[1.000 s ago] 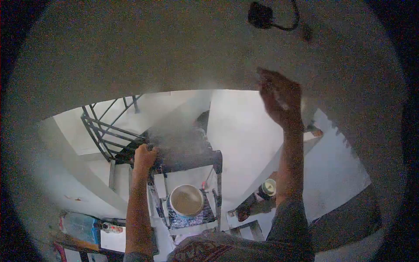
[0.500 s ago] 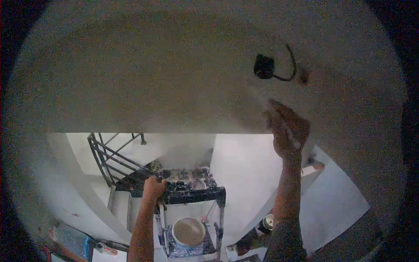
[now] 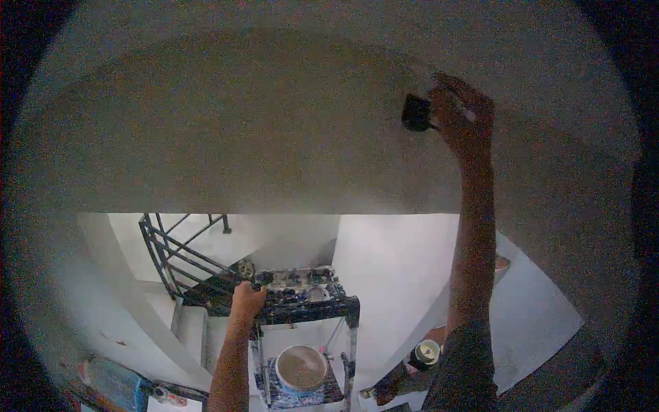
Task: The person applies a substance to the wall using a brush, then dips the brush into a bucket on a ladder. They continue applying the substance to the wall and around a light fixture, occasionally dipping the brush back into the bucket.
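Observation:
My right hand (image 3: 467, 113) is raised against the dim plastered surface (image 3: 274, 137), its fingers closed round a small pale object (image 3: 468, 113) too blurred to name. Just left of the fingers a black square fitting (image 3: 415, 112) sits on that surface, its cable mostly hidden by the hand. Lower down, my left hand (image 3: 248, 298) is closed on the left edge of a paint-spattered ladder platform (image 3: 309, 314); what exactly the fingers grip is too small to tell. Beneath the platform stands a round bucket (image 3: 301, 367) with greyish-beige contents.
A dark metal railing (image 3: 185, 254) runs beside stairs (image 3: 193, 333) at the left. At lower right stands an open can (image 3: 426, 351) near a pale panel (image 3: 535, 309). A blue-tinted clear container (image 3: 117, 384) lies at lower left.
My right hand has moved up along the surface, from below the black fitting to beside it, now covering most of its cable. My left hand stays at the platform edge.

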Demonstrator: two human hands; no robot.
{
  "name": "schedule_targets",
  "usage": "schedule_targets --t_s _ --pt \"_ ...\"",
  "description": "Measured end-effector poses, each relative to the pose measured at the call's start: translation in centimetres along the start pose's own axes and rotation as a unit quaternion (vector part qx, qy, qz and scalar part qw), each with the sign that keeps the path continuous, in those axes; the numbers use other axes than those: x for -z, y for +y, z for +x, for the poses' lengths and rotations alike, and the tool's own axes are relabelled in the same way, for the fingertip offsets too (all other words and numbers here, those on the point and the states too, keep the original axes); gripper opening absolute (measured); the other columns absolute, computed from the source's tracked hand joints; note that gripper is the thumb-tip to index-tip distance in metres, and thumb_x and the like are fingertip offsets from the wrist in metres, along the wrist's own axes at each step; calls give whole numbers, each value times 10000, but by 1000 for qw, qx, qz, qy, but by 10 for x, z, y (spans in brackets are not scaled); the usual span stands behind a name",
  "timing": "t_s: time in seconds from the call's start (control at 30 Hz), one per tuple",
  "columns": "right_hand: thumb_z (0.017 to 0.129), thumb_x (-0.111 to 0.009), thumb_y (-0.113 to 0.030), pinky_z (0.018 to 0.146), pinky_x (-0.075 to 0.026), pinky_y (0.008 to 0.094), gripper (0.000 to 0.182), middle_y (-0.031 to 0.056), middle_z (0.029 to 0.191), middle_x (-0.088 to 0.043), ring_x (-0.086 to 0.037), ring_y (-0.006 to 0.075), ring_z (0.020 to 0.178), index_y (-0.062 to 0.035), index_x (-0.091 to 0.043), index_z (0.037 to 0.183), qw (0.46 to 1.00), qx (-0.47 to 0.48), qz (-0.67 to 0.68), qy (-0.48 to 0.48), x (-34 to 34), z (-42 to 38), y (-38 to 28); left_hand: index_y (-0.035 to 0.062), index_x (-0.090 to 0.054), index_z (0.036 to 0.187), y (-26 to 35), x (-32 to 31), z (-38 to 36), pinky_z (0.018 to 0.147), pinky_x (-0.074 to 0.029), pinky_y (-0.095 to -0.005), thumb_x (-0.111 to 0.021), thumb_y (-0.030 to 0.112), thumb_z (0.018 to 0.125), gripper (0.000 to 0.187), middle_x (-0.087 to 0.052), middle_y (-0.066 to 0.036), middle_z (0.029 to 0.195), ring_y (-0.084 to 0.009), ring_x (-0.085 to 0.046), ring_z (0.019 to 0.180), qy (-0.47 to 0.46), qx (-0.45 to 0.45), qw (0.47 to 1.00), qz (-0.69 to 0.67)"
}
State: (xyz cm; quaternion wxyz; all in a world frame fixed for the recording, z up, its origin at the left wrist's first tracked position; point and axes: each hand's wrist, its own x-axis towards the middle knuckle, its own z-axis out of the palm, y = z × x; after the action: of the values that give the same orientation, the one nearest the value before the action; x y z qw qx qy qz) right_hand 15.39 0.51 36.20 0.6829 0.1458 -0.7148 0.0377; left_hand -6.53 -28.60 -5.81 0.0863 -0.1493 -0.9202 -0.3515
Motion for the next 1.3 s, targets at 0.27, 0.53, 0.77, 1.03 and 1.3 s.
schedule_targets --t_s 0.27,0.53,0.77,1.03,1.3 --pt "874 -648 -232 888 -499 340 258 65 944 -707 -657 147 880 -84 -688 1082 972 -218 -79 47 -28 -3 -23 -80 -619 813 -7 -6 0 801 -515 -476 -677 369 768 455 -639 -287 891 -440 -624 881 1 12 999 -49" --pt "854 -671 -280 1033 -402 372 284 54 1101 -667 -624 144 987 -129 -676 1094 996 -79 -31 -17 0 -12 -16 -88 -620 849 -18 -15 1 773 -516 -478 -667 381 781 476 -629 -308 876 -434 -628 889 38 -34 999 -19" --pt "878 -657 -275 942 -465 397 281 93 1072 -666 -639 187 944 -118 -665 1111 973 -118 -187 57 -43 -11 -9 -97 -612 844 -18 -16 4 759 -522 -468 -659 388 790 490 -630 -312 880 -438 -630 882 -3 -6 1000 -19" --pt "882 -642 -259 875 -494 416 270 82 868 -708 -678 204 795 -83 -672 1085 977 192 -82 -31 -21 -14 -46 -98 -613 850 -9 -4 -8 773 -515 -489 -667 378 787 483 -627 -322 910 -455 -622 898 2 1 999 -49" --pt "876 -640 -235 736 -528 326 276 79 876 -699 -665 169 742 -66 -661 1092 981 55 -186 -26 -46 -1 -27 -110 -611 903 -7 0 -8 799 -506 -487 -660 350 784 477 -622 -328 932 -459 -619 912 -17 24 997 -74"
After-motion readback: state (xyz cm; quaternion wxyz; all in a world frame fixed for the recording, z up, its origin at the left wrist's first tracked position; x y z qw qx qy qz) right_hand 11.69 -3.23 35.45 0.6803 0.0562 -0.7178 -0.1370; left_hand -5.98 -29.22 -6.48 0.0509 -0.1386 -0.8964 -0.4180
